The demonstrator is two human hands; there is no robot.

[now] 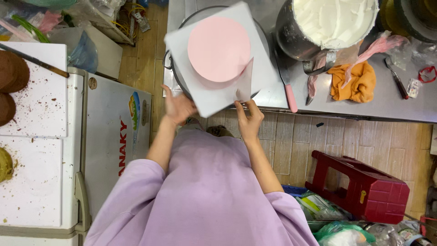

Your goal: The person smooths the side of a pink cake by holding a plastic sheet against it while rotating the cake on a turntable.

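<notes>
Standing at the near edge of the steel worktop (364, 102), you face these items, largest first.

Worktop: grey metal, running across the top of the view; its near edge meets the tiled floor.

White chest freezer (109, 150): at your left, apart from the worktop, with white boards (36, 105) on its lid carrying brown cake layers (11, 73) and crumbs.

Square white cake board (214, 98): at the worktop's near left corner, resting on a round turntable (175, 77) whose dark rim shows beneath it. The board sits turned, one corner pointing toward you.

Metal mixing bowl (296, 38): at the far edge of the worktop, right of the board, filled with white cream (334, 18).

Red plastic stool (364, 187): on the floor at your lower right, tipped on its side.

Pink round cake (219, 49): smooth-topped, centred on the white board.

Orange cloth (353, 82): crumpled, near the worktop's front edge, just below the bowl.

Your left hand (178, 107): fingers spread, touching the board's lower left edge; blurred.

Your right hand (249, 119): pinched on a clear plastic scraper (245, 84), which stands against the cake's right side.

Pink-handled spatula (287, 86): lying by the board's right edge, handle toward you.

Your hands are apart, one at each side of the board's near corner.
</notes>
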